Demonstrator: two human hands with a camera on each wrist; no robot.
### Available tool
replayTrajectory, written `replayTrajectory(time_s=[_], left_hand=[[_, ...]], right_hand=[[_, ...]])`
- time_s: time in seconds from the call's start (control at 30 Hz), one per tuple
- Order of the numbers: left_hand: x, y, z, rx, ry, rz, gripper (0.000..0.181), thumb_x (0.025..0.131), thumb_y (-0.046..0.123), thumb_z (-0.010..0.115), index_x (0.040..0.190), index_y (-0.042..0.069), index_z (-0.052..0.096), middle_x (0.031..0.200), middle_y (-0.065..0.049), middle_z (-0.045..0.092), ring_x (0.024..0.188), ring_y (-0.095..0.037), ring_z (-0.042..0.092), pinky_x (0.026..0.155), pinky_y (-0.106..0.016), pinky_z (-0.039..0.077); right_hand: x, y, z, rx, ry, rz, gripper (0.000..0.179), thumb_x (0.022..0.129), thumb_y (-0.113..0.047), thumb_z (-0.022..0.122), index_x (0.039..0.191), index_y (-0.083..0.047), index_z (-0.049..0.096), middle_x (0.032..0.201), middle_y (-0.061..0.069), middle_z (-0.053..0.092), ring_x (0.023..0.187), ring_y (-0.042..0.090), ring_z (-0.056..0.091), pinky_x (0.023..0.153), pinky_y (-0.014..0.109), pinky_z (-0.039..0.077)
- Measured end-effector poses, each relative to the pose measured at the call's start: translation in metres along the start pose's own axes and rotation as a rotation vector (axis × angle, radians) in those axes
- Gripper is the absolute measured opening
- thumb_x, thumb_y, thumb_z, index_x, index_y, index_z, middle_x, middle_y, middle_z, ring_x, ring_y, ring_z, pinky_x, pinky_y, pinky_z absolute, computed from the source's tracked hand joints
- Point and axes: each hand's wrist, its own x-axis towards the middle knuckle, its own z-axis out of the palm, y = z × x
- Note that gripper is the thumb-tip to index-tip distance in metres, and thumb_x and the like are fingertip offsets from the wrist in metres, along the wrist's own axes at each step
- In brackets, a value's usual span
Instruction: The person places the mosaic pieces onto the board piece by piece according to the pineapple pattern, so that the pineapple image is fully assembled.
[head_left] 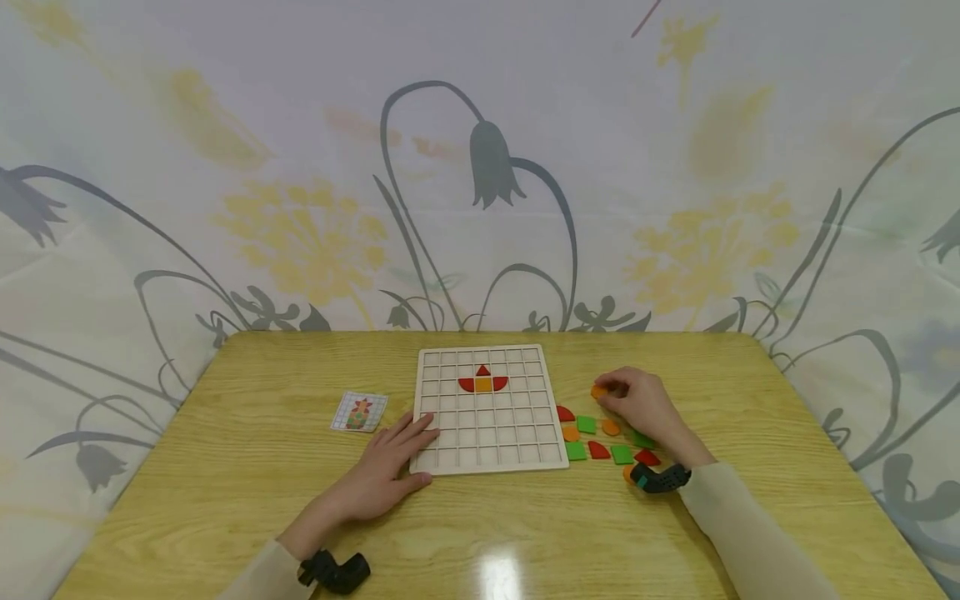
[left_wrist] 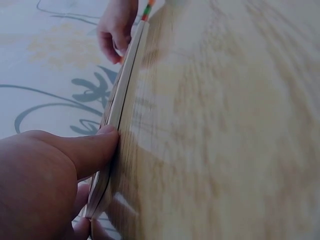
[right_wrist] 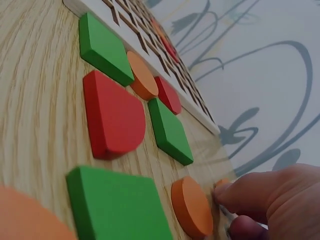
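A square white grid board [head_left: 491, 421] lies on the table. On it, an orange square [head_left: 483, 384] sits between two red curved pieces, with a red triangle [head_left: 483, 371] above. My left hand [head_left: 390, 467] rests at the board's lower left corner, fingers extended over the left edge. Its thumb [left_wrist: 95, 147] touches the board's front edge. To the right of the board, my right hand [head_left: 637, 404] pinches a small orange piece [head_left: 598, 391] between thumb and fingertips, which partly cover it. An orange disc [right_wrist: 192, 207] lies close to that hand on the table.
Several loose green squares [head_left: 587, 425], red curved pieces [head_left: 598, 450] and orange discs lie in rows right of the board. Left of the board is a small pattern card [head_left: 360, 412] with a coloured figure on a grid. A flowered cloth [head_left: 480, 208] hangs behind the table.
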Motion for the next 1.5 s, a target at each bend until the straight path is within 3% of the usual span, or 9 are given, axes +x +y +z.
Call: replayTrajectory(time_s=[0.27,0.7,0.97,1.17,1.5], left_hand=[[0.001,0.0,0.0,0.002,0.005,0.01,0.06,0.101,0.03,0.059,0.154,0.008,0.039,0.164,-0.009,0.021,0.151,-0.038,0.008,0.111,-0.07,0.007],[-0.001,0.001,0.0,-0.026,0.01,0.007,0.061,0.1,0.028,0.061,0.153,0.007,0.04,0.164,-0.011,0.023,0.15,-0.04,0.008,0.111,-0.07,0.008],[0.001,0.0,0.0,-0.044,0.046,0.009,0.06,0.097,0.026,0.066,0.15,0.007,0.046,0.162,-0.011,0.028,0.149,-0.041,0.013,0.112,-0.069,0.01],[0.002,-0.002,0.001,-0.052,0.06,-0.001,0.059,0.096,0.028,0.067,0.148,0.008,0.049,0.161,-0.009,0.029,0.149,-0.039,0.014,0.112,-0.068,0.011],[0.0,-0.001,0.001,-0.051,0.061,-0.004,0.058,0.096,0.028,0.068,0.148,0.007,0.049,0.161,-0.01,0.031,0.149,-0.04,0.015,0.111,-0.07,0.01]], right_hand=[[0.007,-0.015,0.01,0.01,0.047,-0.041,0.022,0.085,-0.008,0.078,0.106,-0.002,0.075,0.092,0.005,0.065,0.079,0.018,0.06,0.069,0.034,0.05],[0.022,-0.056,0.059,0.104,-0.016,-0.134,0.016,0.086,-0.012,0.078,0.101,-0.008,0.076,0.091,-0.001,0.061,0.077,0.012,0.059,0.069,0.031,0.053],[0.031,-0.082,0.082,0.18,-0.053,-0.186,0.009,0.088,-0.012,0.077,0.097,-0.012,0.077,0.093,-0.003,0.063,0.079,0.011,0.059,0.069,0.028,0.052],[0.037,-0.096,0.094,0.213,-0.031,-0.23,0.009,0.087,-0.011,0.078,0.096,-0.009,0.077,0.092,-0.001,0.064,0.08,0.013,0.061,0.069,0.028,0.053],[0.041,-0.1,0.114,0.278,-0.005,-0.181,0.01,0.086,-0.01,0.079,0.095,-0.012,0.078,0.094,-0.004,0.066,0.08,0.011,0.058,0.07,0.027,0.051]])
